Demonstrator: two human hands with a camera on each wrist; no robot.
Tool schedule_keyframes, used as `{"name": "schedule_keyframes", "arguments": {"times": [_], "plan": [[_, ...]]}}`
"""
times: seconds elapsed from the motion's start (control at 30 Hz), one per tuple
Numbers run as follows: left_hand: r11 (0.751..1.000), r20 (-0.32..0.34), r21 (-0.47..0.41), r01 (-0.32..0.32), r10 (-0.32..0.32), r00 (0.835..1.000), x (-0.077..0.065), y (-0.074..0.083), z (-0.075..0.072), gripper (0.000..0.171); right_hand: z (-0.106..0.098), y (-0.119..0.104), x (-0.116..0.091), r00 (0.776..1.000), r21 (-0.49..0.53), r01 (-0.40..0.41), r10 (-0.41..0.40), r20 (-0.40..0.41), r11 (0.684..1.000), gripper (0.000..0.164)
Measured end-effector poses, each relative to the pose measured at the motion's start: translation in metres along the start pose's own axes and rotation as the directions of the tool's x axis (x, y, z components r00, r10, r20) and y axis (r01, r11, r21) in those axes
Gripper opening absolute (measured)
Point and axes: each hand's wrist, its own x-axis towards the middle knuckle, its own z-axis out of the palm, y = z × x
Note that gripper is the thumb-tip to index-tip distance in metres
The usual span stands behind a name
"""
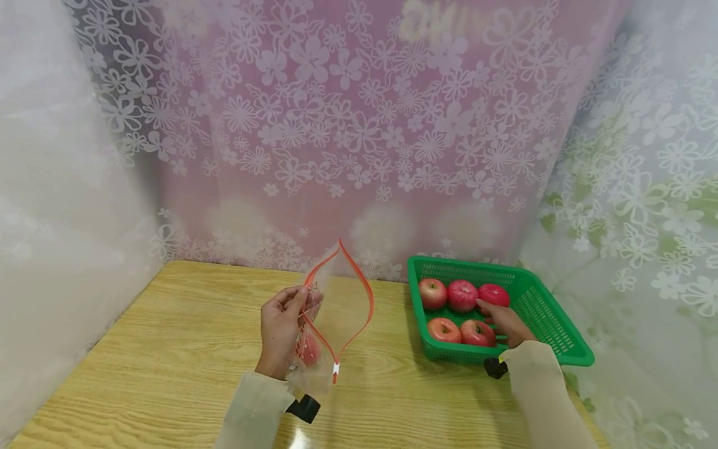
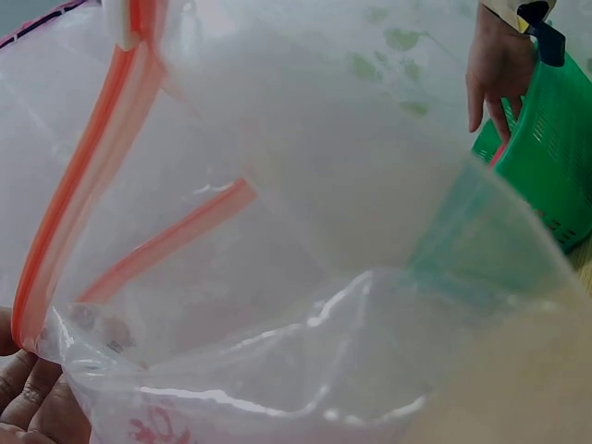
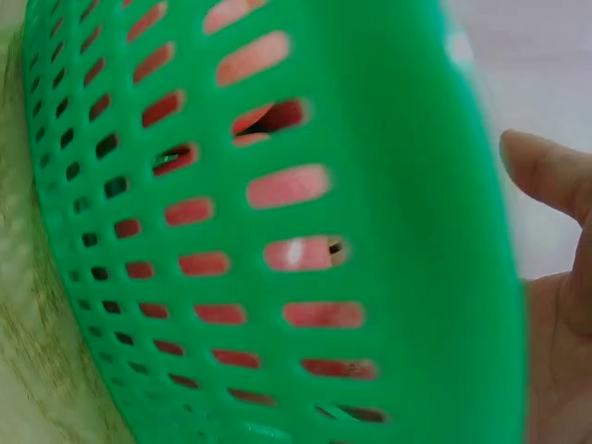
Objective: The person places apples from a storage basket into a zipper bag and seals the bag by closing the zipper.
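A clear zip bag (image 2: 277, 361) with an orange closure strip (image 1: 371, 305) and a white slider (image 1: 336, 368) stands with its mouth spread apart. My left hand (image 1: 282, 327) pinches the bag's left edge between thumb and fingers. Low in the bag shows a reddish patch (image 1: 308, 350); whether it is fruit or print I cannot tell. Over at the right, my right hand (image 1: 507, 323) reaches into a green basket (image 1: 552, 312) with fingers extended among several red apples (image 1: 462, 295). The nearest ones are the back right apple (image 1: 494, 295) and the front right apple (image 1: 478, 333). In the right wrist view the basket wall hides most of this hand.
Both the basket and the bag are on or above a wood-grain table (image 1: 168, 355). A pink flowered curtain (image 1: 336, 125) hangs along the back edge, with pale sheets at both sides. Dark wrist cameras (image 1: 304, 408) stick out from the sleeves.
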Motion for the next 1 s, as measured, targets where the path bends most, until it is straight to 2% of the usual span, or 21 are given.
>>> {"name": "schedule_keyframes", "arguments": {"times": [0.2, 0.4, 0.5, 0.77, 1.0], "plan": [[1.000, -0.012, 0.011, 0.001, -0.001, 1.000, 0.000, -0.001, 0.000, 0.025, -0.003, 0.007, 0.007, 1.000, -0.038, -0.014, 0.015, 0.015, 0.999, 0.087], [1.000, -0.006, 0.022, -0.014, 0.014, 1.000, 0.000, -0.002, 0.000, 0.028, -0.005, 0.013, 0.011, 0.997, -0.116, 0.067, -0.064, 0.033, 0.991, 0.055], [1.000, -0.001, 0.021, -0.014, 0.014, 1.000, -0.001, -0.002, 0.000, 0.028, -0.005, 0.012, 0.011, 0.996, -0.140, 0.087, -0.082, 0.043, 0.986, 0.047], [1.000, -0.019, 0.030, 0.000, 0.001, 1.000, -0.001, -0.002, 0.000, 0.026, -0.004, 0.017, 0.021, 0.988, -0.304, 0.134, -0.101, 0.119, 0.943, 0.060], [1.000, -0.017, 0.026, 0.000, 0.000, 1.000, -0.001, -0.002, -0.001, 0.025, -0.003, 0.016, 0.021, 0.988, -0.272, 0.109, -0.073, 0.136, 0.956, 0.063]]}}
